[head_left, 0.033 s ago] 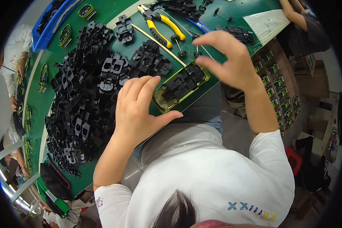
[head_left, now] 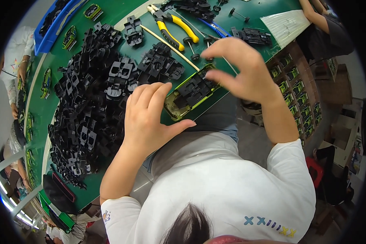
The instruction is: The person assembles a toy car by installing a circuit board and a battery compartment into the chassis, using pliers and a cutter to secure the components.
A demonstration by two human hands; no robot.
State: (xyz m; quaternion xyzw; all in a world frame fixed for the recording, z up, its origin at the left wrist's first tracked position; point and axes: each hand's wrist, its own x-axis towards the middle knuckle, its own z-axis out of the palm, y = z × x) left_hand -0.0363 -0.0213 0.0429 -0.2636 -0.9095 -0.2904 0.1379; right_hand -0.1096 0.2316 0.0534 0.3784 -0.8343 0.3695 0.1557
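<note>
One pair of pliers (head_left: 173,29), one yellow-green car shell (head_left: 191,93) under two hands, left (head_left: 148,120) and right (head_left: 242,71); black parts (head_left: 85,110) heaped beyond counting.

White short-sleeve tee (head_left: 215,183) fills lower centre of frame, plain cotton look, soft folds across chest. Right sleeve (head_left: 290,179) at lower right ends above elbow; small printed row of blue, purple and yellow marks near its hem. Left sleeve (head_left: 114,215) at lower left carries tiny coloured emblem. Both forearms bare, no watch, no rings, no gloves on left hand (head_left: 148,118) or right hand (head_left: 242,71). Dark hair (head_left: 187,225) at bottom edge. Bit of blue jeans (head_left: 225,122) visible above shirt.
</note>
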